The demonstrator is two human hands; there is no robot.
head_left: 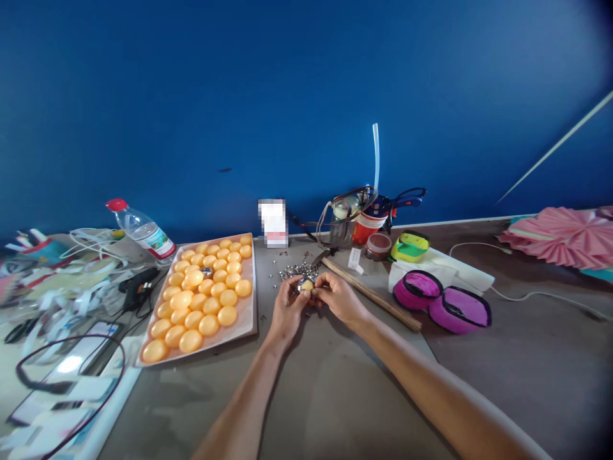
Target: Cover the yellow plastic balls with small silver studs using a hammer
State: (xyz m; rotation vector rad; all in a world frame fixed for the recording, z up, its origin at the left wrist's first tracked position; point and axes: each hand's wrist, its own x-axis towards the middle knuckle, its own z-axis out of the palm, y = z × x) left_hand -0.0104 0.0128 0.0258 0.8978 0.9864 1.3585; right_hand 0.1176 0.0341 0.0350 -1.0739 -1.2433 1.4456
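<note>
Between my two hands, a small orange-yellow ball (307, 286) shows silvery bits on its left side. The fingers of my left hand (288, 306) are closed around it. My right hand (338, 299) has its fingertips pinched together against the ball's right edge; whether a small piece sits in them cannot be made out. Just behind my hands lies a pile of small shiny metal pieces (302, 269), with a few scattered about it. On the left stands a white tray (251, 300) of orange balls (208, 325), one of them covered in silvery pieces (207, 272).
A wooden stick (373, 295) lies slanted right of my hands. Behind it are a red cup (368, 227) with tools, cables, and a round jar (378, 245). Purple mesh pouches (460, 310) lie right. A tilted bottle (143, 231), a glue gun (136, 281) and cluttered strips are left.
</note>
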